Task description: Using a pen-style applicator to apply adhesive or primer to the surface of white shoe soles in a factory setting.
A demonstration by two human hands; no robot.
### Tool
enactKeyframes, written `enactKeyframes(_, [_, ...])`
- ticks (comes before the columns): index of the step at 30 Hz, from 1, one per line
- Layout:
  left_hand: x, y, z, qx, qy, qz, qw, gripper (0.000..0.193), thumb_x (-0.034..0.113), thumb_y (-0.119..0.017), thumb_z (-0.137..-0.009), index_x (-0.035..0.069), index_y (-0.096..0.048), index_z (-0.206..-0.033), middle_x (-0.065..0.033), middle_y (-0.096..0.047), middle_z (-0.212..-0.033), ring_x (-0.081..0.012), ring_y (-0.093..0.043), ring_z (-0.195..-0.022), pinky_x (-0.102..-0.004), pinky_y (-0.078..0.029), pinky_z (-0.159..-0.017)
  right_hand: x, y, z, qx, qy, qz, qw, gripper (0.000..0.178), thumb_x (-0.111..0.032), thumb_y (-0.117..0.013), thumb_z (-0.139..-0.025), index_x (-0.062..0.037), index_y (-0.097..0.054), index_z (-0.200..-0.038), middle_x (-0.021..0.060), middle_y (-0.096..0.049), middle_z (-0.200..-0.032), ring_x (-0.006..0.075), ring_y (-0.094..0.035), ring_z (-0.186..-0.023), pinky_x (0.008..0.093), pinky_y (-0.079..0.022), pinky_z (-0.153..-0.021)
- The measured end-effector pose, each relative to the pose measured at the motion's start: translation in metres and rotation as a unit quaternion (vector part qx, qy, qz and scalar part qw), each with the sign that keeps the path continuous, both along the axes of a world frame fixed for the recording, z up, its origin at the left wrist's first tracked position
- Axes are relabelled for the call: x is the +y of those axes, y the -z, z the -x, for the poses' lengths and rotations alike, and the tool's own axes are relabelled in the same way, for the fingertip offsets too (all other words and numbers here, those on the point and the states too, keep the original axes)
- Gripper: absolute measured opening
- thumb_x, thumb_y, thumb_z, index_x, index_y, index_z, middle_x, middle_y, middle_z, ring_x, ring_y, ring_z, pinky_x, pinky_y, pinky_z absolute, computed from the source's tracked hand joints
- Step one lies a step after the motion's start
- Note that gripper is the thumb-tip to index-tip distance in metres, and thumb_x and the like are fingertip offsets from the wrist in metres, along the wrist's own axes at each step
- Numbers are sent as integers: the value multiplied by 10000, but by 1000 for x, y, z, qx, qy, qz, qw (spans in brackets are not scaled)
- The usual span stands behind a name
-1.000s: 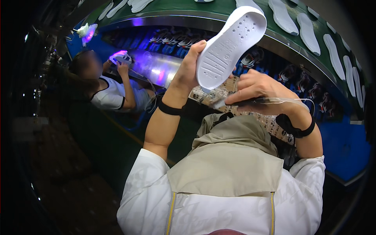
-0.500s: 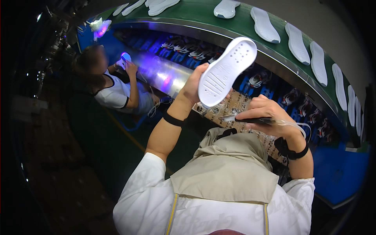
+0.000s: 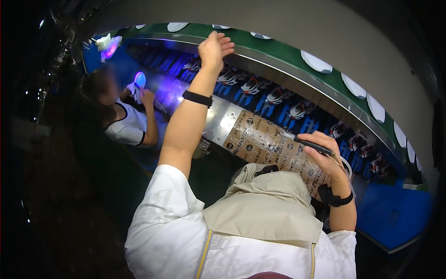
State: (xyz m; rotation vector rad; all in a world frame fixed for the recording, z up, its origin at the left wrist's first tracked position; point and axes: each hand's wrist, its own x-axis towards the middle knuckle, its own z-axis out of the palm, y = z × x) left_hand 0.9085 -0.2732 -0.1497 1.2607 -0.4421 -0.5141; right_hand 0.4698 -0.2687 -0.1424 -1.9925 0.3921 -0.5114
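My left hand (image 3: 216, 50) is stretched far forward to the edge of the green conveyor belt (image 3: 241, 38). Its fingers are apart and I see nothing in them. Just beyond the fingertips lies a white shoe sole (image 3: 221, 27), partly cut off from sight. In my right hand (image 3: 327, 156) is a slim black-handled brush (image 3: 315, 146) with a pale tip and a clear tube trailing back past the wrist. It hovers over a work surface wrapped in brown printed paper and clear film (image 3: 265, 144).
More white soles (image 3: 354, 86) line the belt to the right. Below the belt, shoe uppers (image 3: 276, 96) sit in a row on blue holders. To the left, a seated co-worker (image 3: 127, 116) holds a sole lit violet. A blue panel (image 3: 395, 214) stands at the lower right.
My left hand has moved forward to the belt and no longer holds the white sole. The right hand, still gripping the brush, has shifted slightly right and down.
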Motion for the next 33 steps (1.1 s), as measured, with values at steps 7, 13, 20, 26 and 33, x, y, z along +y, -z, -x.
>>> enactKeyframes(7, [-6, -8, -194, -834, -189, -154, 495, 472, 409, -605, -993, -38, -746, -939, -264, -739, -933, -415, -742, -801, -489, -612, -726, -9, 17, 14, 30, 69, -27, 997, 316, -183, -766, -883, -12, -751, -1148, 107, -691, -859, 210, -623, -744, 320, -482, -679])
enactKeyframes(13, [-7, -18, -259, -782, -130, -360, 492, 488, 431, -608, -984, -37, -745, -974, -284, -734, -964, -433, -736, -849, -494, -602, -774, -11, 16, 1, 40, 86, -43, 995, 326, -194, -774, -891, 1, -748, -1152, 101, -680, -874, 202, -616, -769, 305, -491, -715])
enactKeyframes(20, [23, -14, -270, -783, -130, -322, 515, 513, 458, -611, -974, -36, -744, -1014, -308, -728, -999, -454, -730, -906, -501, -591, -831, -14, 27, -2, 36, 90, -74, 993, 336, -183, -764, -890, 18, -743, -1158, 75, -645, -880, 171, -588, -791, 290, -464, -714])
enactKeyframes(26, [34, 21, -242, -583, -153, -437, 667, 780, 478, -693, -903, -195, -508, -1252, -378, -689, -1088, -503, -684, -1055, -512, -546, -955, -11, 39, -8, -13, 83, -46, 995, 322, -184, -764, -883, 18, -744, -1132, 59, -654, -891, 155, -591, -804, 275, -460, -745])
enactKeyframes(33, [35, 23, -79, -174, -175, 80, 966, 653, -68, -689, -826, -168, -449, -1425, -200, -730, -1098, -243, -736, -940, -353, -587, -843, -6, 64, 5, -111, 203, -233, 944, 347, -197, -749, -901, 42, -722, -1152, 1, -646, -855, 77, -515, -736, 220, -401, -695])
